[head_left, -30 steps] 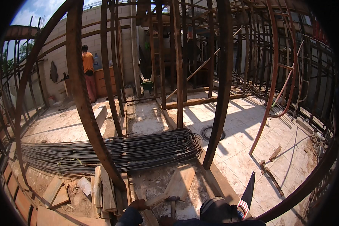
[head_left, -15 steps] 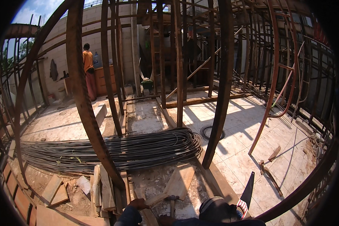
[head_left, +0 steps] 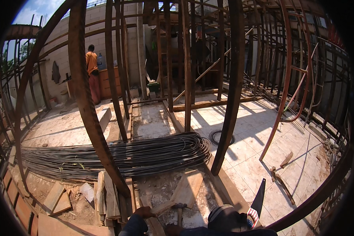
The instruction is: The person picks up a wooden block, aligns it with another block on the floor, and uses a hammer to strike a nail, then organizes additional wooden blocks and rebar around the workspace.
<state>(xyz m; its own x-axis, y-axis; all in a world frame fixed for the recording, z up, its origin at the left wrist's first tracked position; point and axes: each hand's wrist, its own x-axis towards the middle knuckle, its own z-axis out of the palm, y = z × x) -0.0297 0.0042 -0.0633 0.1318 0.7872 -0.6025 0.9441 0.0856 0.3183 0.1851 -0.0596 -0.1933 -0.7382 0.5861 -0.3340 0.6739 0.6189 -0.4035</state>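
At the lower edge, my left hand [head_left: 144, 212] is closed on the end of a short wooden piece [head_left: 164, 207]. Beside it, a hammer [head_left: 180, 210] stands with its head up and its handle running down to my right hand [head_left: 173, 229]. That hand is dark and partly cut off by the frame edge, but its fingers appear wrapped round the handle. A pale wooden board [head_left: 188, 188] lies just beyond the hammer head. To the right are a dark rounded thing [head_left: 224, 217] that I cannot make out and a handsaw [head_left: 258, 200] with its blade pointing up.
A long bundle of bent steel rods [head_left: 145, 155] lies across the ground ahead. Upright timber posts [head_left: 92, 118] stand close around me. Wood offcuts [head_left: 108, 196] are stacked at left. A person in an orange shirt [head_left: 92, 65] stands far left. A wire coil [head_left: 222, 137] rests on the tiles.
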